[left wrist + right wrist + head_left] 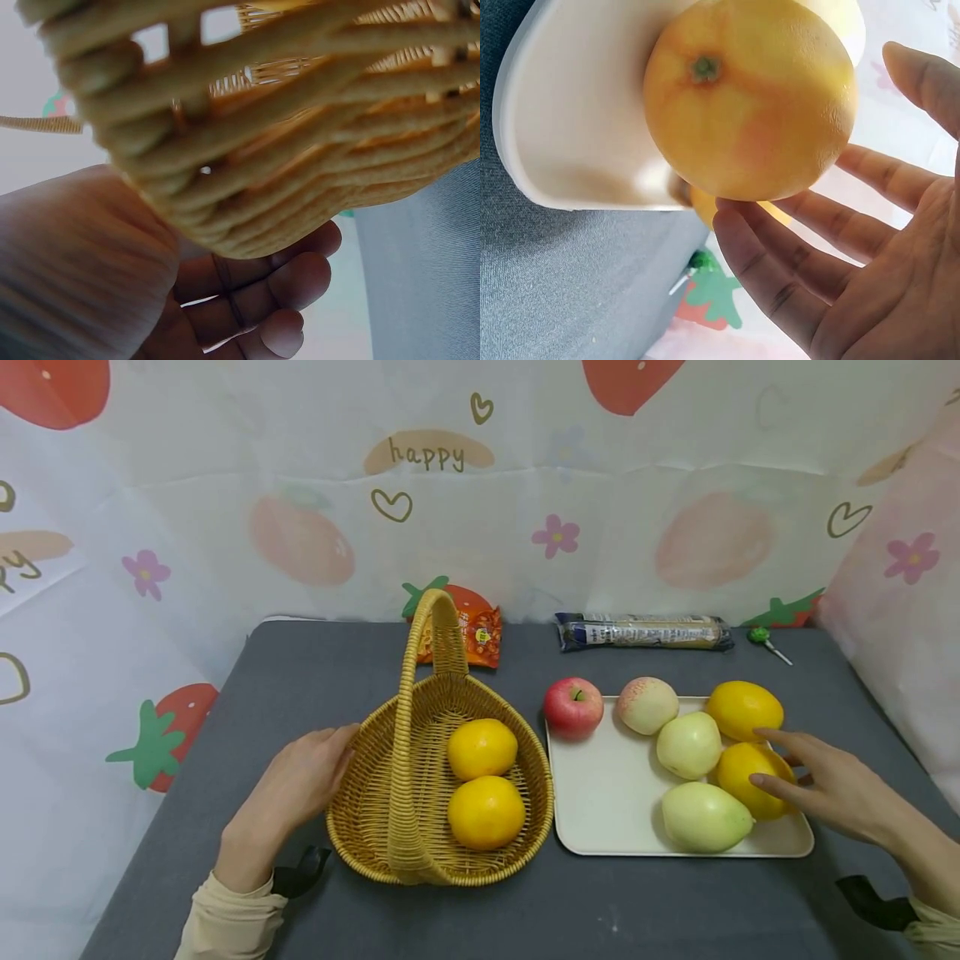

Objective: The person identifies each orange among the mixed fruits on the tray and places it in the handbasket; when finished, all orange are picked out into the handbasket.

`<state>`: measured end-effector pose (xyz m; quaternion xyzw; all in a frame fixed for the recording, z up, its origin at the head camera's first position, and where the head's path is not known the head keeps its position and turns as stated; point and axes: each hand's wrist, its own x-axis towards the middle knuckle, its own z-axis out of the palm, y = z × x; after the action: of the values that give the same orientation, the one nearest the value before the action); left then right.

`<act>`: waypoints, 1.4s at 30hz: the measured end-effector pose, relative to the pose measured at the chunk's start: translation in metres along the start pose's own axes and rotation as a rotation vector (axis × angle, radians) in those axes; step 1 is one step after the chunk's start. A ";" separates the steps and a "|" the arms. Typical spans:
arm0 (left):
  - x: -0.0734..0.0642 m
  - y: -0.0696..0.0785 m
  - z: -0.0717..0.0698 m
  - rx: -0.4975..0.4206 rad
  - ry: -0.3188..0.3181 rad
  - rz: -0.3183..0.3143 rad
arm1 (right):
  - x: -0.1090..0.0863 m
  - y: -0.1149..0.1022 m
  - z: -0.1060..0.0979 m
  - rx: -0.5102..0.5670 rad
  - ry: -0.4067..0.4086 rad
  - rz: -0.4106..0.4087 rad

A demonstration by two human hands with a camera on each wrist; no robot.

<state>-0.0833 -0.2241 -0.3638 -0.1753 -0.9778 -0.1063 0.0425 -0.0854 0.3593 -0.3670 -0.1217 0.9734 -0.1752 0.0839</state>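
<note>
A wicker basket (360,843) with a tall handle stands at the centre, holding two oranges (482,749). My left hand (303,785) is at its left rim; in the left wrist view, loosely bent fingers (300,281) show beside the woven wall. At the right, my right hand (847,785) has its fingers spread around the near orange (750,105) on a white tray (600,810). The thumb stands apart from this orange in the right wrist view, while the fingertips lie close to its side; contact is hard to tell. Another orange (745,712) lies just behind.
Also on the tray are a red apple (573,708), a peach (647,705), a round pale green fruit (688,745) and a pale green pear-shaped fruit (705,817). Behind lie an orange snack packet (482,637), a long wrapped package (645,632) and a green lollipop (759,635).
</note>
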 end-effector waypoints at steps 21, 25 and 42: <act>0.001 0.001 -0.001 -0.004 0.012 0.013 | 0.000 0.004 0.008 -0.085 -0.006 -0.034; 0.000 0.001 -0.001 -0.006 0.023 0.022 | 0.001 0.004 0.008 -0.083 -0.012 -0.036; 0.000 0.001 -0.001 -0.008 0.016 0.025 | 0.002 0.002 0.008 -0.083 -0.018 -0.011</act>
<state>-0.0826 -0.2235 -0.3627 -0.1870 -0.9747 -0.1110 0.0508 -0.0857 0.3585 -0.3758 -0.1318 0.9783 -0.1341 0.0868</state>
